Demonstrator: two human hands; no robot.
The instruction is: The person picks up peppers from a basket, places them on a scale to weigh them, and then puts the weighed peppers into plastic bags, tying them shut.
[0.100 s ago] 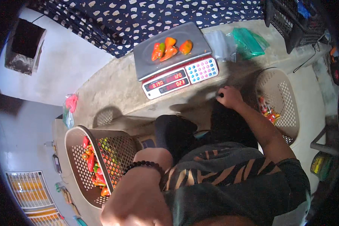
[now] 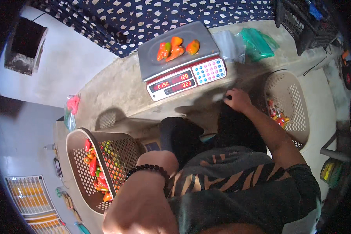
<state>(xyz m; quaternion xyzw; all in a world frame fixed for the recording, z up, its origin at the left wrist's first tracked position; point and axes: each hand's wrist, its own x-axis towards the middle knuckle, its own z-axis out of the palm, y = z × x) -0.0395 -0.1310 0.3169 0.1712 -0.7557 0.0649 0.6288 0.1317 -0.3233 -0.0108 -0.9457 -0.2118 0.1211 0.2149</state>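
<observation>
My right hand (image 2: 238, 100) rests over my dark-trousered knee by the counter's front edge, its fingers curled in. A small dark patch shows at the fingertips, and I cannot make out whether it is something held. My left hand (image 2: 160, 158) lies low over my lap, past a dark beaded bracelet (image 2: 149, 168); only its back shows and the fingers are hidden. Beyond both hands stands a digital scale (image 2: 152, 72) with a grey plate and lit red digits. Several orange-red peppers (image 2: 175, 53), one partly green, lie on it, and one pepper (image 2: 193, 47) sits apart at their right.
A beige perforated basket (image 2: 77, 156) with loose peppers (image 2: 93, 165) stands at left. Another basket (image 2: 296, 97) at right holds peppers in clear wrapping (image 2: 279, 117). Clear bags (image 2: 228, 46) and green bags (image 2: 257, 43) lie right of the scale. A black crate (image 2: 300, 29) stands far right.
</observation>
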